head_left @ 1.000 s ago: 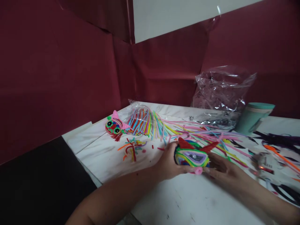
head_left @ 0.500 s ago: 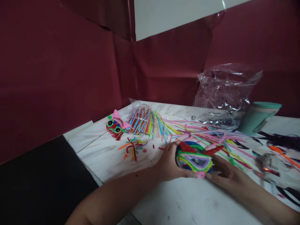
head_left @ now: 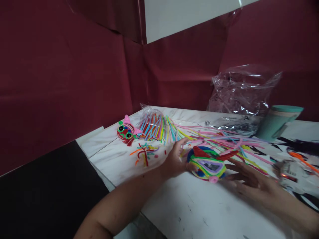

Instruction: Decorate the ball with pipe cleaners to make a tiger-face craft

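A round craft piece (head_left: 208, 164), built from coiled coloured pipe cleaners, has red pointed ears, a lilac-edged eye shape and a small pink knob. It appears to rest on the white table. My left hand (head_left: 175, 159) is at its left side with fingers spread; the thumb is at the rim, and whether it touches I cannot tell. Just off the right side is my right hand (head_left: 251, 177), its fingers stretched out, loose and slightly blurred. A second round pipe-cleaner piece (head_left: 126, 131) with black eyes and pink ears lies farther left.
Bundled pipe cleaners (head_left: 152, 126) lie in a clear bag, with loose ones (head_left: 219, 137) strewn rightward. Cut scraps (head_left: 144, 153) are nearer. A crumpled plastic bag (head_left: 241, 96) and green cup (head_left: 277, 122) stand behind. At right are a white device (head_left: 290, 174) and orange-handled scissors (head_left: 302, 161).
Both hands have loosened from the round piece. My left fingers have spread away from it and my right hand has drawn off to the right. The view has shifted slightly.
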Available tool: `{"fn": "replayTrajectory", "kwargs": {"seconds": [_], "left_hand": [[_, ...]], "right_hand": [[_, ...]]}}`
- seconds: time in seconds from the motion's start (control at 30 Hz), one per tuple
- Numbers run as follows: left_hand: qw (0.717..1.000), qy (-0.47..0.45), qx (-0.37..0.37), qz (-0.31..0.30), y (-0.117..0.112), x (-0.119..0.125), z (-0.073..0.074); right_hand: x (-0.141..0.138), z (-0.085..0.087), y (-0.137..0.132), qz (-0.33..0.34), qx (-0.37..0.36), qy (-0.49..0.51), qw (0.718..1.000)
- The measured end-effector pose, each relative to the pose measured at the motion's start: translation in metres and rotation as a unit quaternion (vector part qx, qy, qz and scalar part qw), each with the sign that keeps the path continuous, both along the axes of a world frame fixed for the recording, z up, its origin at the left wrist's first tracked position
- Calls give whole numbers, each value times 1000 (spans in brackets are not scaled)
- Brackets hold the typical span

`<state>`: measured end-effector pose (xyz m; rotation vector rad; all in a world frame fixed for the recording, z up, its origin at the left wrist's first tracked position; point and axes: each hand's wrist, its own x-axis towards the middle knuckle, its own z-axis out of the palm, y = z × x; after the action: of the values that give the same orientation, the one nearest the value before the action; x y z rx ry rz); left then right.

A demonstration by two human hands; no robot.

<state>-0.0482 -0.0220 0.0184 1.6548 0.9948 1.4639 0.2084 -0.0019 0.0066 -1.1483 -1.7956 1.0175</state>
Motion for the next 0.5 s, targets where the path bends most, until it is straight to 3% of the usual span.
{"fn": "replayTrajectory", "kwargs": {"seconds": [0.07, 0.13, 0.2, 0.33, 0.4, 0.5], "left_hand": [[997, -34, 27, 58, 7, -5, 11], [987, -45, 17, 155, 12, -13, 28], [969, 77, 2, 234, 11, -28, 48], [949, 179, -2, 259, -10, -78, 80], [934, 230, -17, 271, -26, -104, 82], [910, 307, -49, 275, -47, -136, 67]], "right_hand": [[11, 7, 2, 32, -64, 20, 997], [23, 12, 4, 25, -86, 18, 996], [34, 16, 4, 8, -89, 19, 996], [50, 19, -3, -10, -90, 32, 995], [56, 20, -8, -14, -82, 39, 996], [62, 21, -16, -28, -60, 32, 997]]}}
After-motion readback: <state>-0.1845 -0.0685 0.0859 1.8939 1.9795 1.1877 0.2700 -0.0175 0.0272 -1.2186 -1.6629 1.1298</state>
